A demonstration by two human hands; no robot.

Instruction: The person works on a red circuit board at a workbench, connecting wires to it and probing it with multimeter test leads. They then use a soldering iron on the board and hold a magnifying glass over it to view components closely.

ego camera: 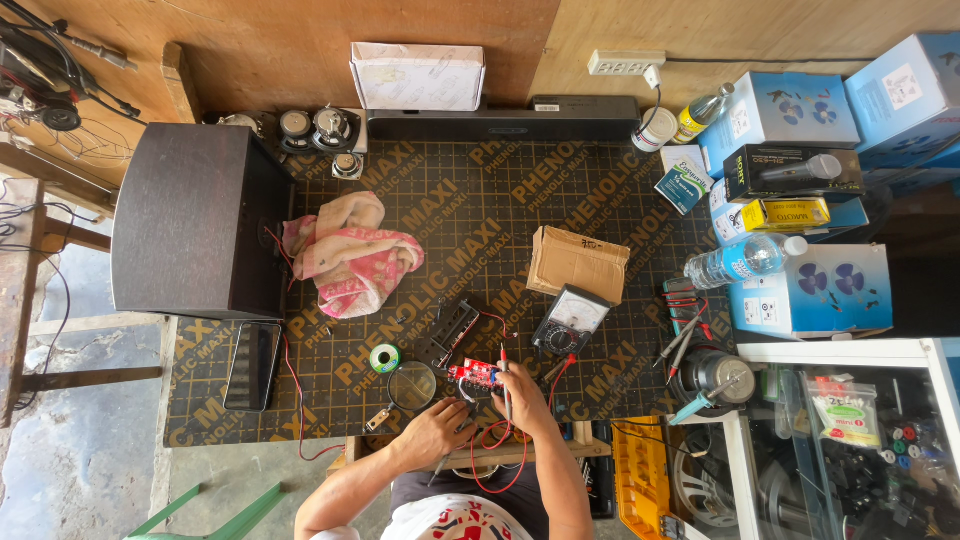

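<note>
Seen from above, your two hands meet at the near edge of the desk (600, 200), which is covered by a dark mat printed with repeated orange lettering. Your right hand (522, 398) has its fingers grasping a red probe (505, 385) that points at a small red circuit board (478, 375) lying just far of both hands. Your left hand (438, 430) rests beside the board with fingers curled; whether they grip anything you cannot tell. A round magnifying glass (412, 385) lies just left of the board, and an analogue meter (571, 322) stands to the right, in front of a flattened brown cardboard box (578, 260). Pale blue cartons (790, 110) with fan pictures are stacked at the far right, with a black microphone box (790, 172) and a yellow packet (790, 213) among them, and a water bottle (745, 262) lying nearby. A white box (418, 76) stands against the far wall. A pink cloth (350, 255) lies left of centre beside a dark speaker cabinet (195, 220). The right-hand cartons are cut off by the frame.
</note>
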